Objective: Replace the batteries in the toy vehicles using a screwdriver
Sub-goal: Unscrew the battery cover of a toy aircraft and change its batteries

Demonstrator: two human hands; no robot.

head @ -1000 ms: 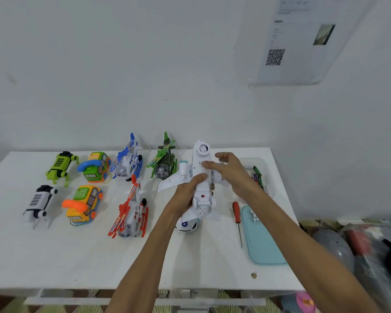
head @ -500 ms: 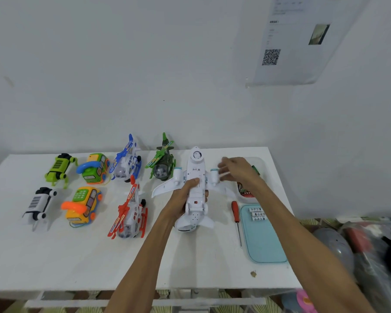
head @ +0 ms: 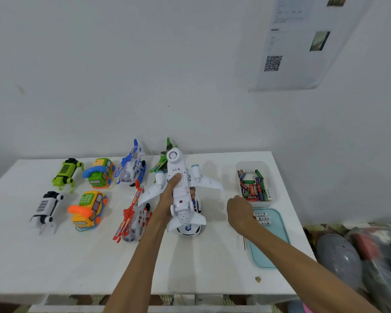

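On the left of the table (head: 54, 263) a green dog (head: 67, 175) and a white dog (head: 46, 206) are standing one behind the other. Beside them a green phone car (head: 99, 172) is sitting behind a yellow phone car (head: 88, 208). Next, a blue helicopter (head: 131, 168) is lying behind a red helicopter (head: 133, 218). A green helicopter (head: 165, 159) is showing partly behind the plane (head: 181, 190).

The left hand (head: 167, 199) is gripping the plane around its body, thumb across the upturned underside and fingers curling round the far side. The plane is pointing towards the wall, and its near end is hanging over a white car (head: 190, 228).

To the right, the right hand (head: 239, 211) is hovering knuckles-up with fingers curled downward, over the handle of the screwdriver (head: 244, 243). Only the shaft is showing below the wrist, and whether the hand is gripping it cannot be told.

Just beyond the hand, a clear box (head: 239, 166) is holding mixed batteries (head: 254, 188). In front of it a tray (head: 271, 256) is carrying a few white batteries (head: 262, 219) at its far end.
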